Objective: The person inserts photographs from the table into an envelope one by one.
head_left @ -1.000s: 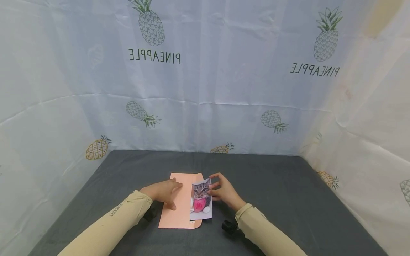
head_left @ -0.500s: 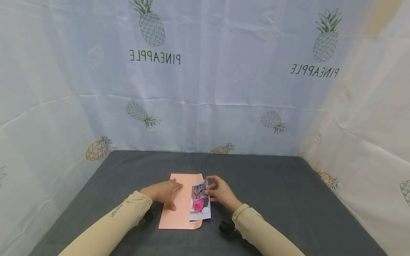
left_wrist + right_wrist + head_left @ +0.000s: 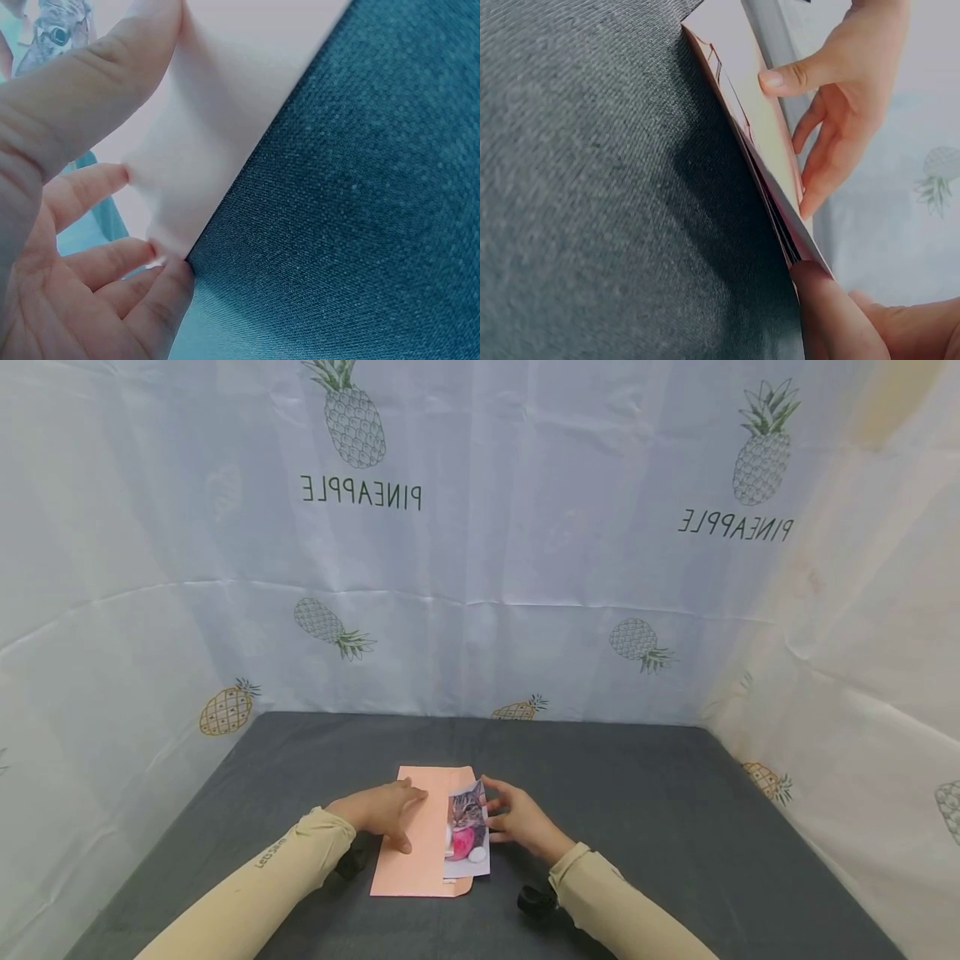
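Observation:
A peach-coloured envelope (image 3: 424,860) lies on the dark tabletop, its opening at the right. From that opening sticks out a photo card of a kitten (image 3: 468,839) with a pink patch on its chest; its left part is hidden inside. My left hand (image 3: 382,812) rests on the envelope with fingers and thumb spread, the thumb toward the front. My right hand (image 3: 521,814) touches the card's right edge with slightly bent fingertips. In the right wrist view, the thumb (image 3: 832,311) lies at the edge of the card and the envelope's mouth.
Dark cloth covers the table (image 3: 637,827). A pale curtain (image 3: 480,543) printed with pineapples surrounds its back and sides. A black wrist camera (image 3: 536,900) is under my right wrist.
The card has slid a little to the left, farther into the envelope. My right hand has shifted from over the card's face to its right edge. The left hand stays put.

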`<control>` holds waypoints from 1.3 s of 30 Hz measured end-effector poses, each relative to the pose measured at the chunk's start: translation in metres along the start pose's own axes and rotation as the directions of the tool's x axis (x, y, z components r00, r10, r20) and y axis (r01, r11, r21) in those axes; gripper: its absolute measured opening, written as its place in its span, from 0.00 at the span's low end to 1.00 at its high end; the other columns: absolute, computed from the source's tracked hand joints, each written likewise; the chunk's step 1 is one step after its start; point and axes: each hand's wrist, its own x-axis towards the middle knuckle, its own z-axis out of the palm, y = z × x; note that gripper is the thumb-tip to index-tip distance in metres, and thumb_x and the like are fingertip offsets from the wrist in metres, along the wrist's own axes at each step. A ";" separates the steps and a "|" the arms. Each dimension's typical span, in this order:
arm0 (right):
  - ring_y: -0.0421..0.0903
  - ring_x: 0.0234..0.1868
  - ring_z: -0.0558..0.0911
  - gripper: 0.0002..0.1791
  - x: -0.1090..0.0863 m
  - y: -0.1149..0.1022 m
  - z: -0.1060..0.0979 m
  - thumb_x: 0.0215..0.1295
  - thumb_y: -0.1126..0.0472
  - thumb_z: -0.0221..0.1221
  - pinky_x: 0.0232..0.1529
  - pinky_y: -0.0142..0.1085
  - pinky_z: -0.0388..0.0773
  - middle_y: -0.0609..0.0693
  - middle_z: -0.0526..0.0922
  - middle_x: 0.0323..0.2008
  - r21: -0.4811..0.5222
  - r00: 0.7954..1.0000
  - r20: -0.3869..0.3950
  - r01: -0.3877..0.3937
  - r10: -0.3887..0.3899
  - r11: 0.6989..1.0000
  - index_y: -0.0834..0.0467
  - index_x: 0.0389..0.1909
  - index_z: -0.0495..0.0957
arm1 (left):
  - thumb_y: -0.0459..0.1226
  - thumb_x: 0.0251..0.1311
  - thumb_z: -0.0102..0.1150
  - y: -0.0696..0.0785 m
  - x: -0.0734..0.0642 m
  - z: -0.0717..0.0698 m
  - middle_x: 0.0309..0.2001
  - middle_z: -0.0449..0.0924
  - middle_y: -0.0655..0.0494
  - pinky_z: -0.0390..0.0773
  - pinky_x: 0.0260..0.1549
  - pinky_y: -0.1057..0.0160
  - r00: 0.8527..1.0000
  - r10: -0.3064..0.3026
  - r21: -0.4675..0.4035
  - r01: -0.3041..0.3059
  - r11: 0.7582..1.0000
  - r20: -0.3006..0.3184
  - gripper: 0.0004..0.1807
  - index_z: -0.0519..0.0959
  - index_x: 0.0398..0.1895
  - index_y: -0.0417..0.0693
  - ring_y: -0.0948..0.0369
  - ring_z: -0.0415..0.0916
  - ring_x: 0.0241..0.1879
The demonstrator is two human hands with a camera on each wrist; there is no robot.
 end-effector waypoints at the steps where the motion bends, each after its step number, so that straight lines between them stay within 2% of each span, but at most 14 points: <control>1: 0.45 0.33 0.80 0.41 0.000 0.000 0.001 0.58 0.82 0.55 0.35 0.40 0.84 0.62 0.74 0.44 -0.006 1.000 -0.009 0.002 -0.002 1.000 0.60 0.73 0.57 | 0.42 0.40 0.79 0.000 0.000 0.000 0.73 0.56 0.39 0.58 0.68 0.43 1.000 0.001 -0.003 -0.001 1.000 0.000 0.48 0.67 0.68 0.44 0.45 0.52 0.73; 14: 0.43 0.27 0.79 0.35 0.004 -0.003 0.014 0.55 0.83 0.58 0.28 0.39 0.84 0.56 0.75 0.33 -0.065 0.994 -0.107 0.002 -0.009 0.998 0.61 0.66 0.66 | 0.41 0.40 0.79 0.001 -0.002 -0.002 0.72 0.57 0.38 0.57 0.68 0.43 1.000 0.011 0.003 -0.011 1.000 -0.004 0.48 0.67 0.68 0.42 0.44 0.52 0.73; 26: 0.42 0.25 0.78 0.30 0.012 0.000 0.020 0.56 0.81 0.59 0.27 0.38 0.84 0.54 0.75 0.29 -0.088 0.994 -0.103 0.012 -0.021 0.996 0.64 0.61 0.69 | 0.42 0.40 0.79 -0.001 0.000 -0.001 0.73 0.56 0.38 0.57 0.68 0.43 1.000 0.013 0.000 -0.013 1.000 -0.001 0.49 0.66 0.68 0.43 0.44 0.51 0.74; 33: 0.42 0.24 0.79 0.26 0.014 0.001 0.023 0.58 0.79 0.58 0.27 0.37 0.83 0.54 0.76 0.28 -0.094 0.996 -0.092 -0.005 -0.004 0.996 0.66 0.59 0.69 | 0.43 0.40 0.79 -0.001 0.001 -0.001 0.73 0.56 0.40 0.58 0.68 0.43 1.000 0.004 0.011 -0.004 1.000 0.007 0.49 0.66 0.69 0.44 0.45 0.52 0.73; 39: 0.42 0.22 0.80 0.26 0.016 0.002 0.027 0.56 0.80 0.58 0.26 0.36 0.83 0.56 0.76 0.27 -0.092 0.994 -0.105 -0.038 0.028 0.995 0.67 0.57 0.71 | 0.43 0.41 0.79 0.000 -0.001 -0.002 0.73 0.57 0.40 0.59 0.67 0.44 1.000 0.004 0.004 -0.004 1.000 0.005 0.49 0.66 0.69 0.45 0.45 0.53 0.73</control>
